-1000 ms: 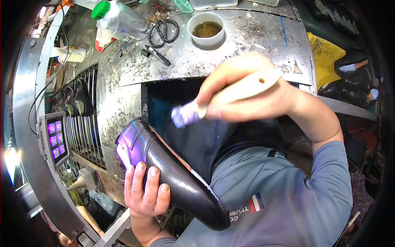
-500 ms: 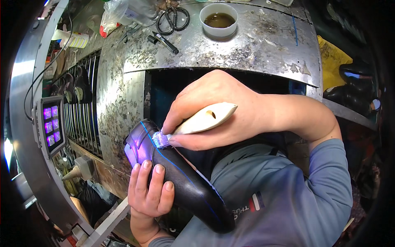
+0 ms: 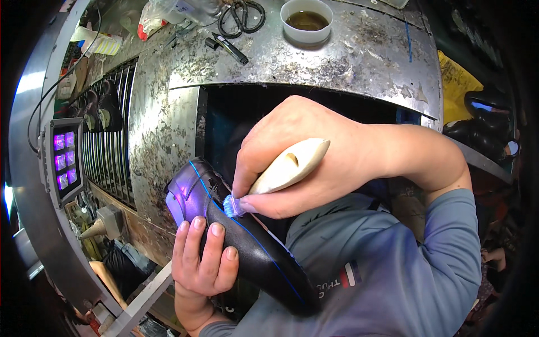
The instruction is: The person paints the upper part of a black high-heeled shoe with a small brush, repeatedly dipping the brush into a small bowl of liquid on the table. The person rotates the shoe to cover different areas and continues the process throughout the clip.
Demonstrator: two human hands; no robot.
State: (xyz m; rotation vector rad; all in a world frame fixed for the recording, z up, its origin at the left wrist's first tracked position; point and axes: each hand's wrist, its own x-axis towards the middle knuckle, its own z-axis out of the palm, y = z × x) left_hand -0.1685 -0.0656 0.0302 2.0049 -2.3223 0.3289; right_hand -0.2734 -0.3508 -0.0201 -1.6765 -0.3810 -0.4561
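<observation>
A black leather shoe upper (image 3: 255,241) lies slanted in front of me, its far end lit purple. Thin blue lines run along it, one of them across that lit end. My left hand (image 3: 205,264) holds the shoe from the left, with its fingers curled over the side and the thumb hidden. In my right hand (image 3: 331,151) is a brush (image 3: 292,166) with a cream handle that has a hole in it. The pale bluish bristles touch the leather beside the blue line, and my fingertips pinch the brush close to them.
A purple-lit lamp (image 3: 64,160) stands at the left, beside a metal rack (image 3: 106,157) holding dark shoes. On the worn metal bench (image 3: 348,62) are a bowl of brown liquid (image 3: 306,36), a black marker (image 3: 230,49) and black-handled scissors (image 3: 242,17). An open recess lies beyond my right hand.
My right hand has moved the brush slightly right and nearer to me along the shoe. My left hand keeps its hold. The whole view has shifted a little.
</observation>
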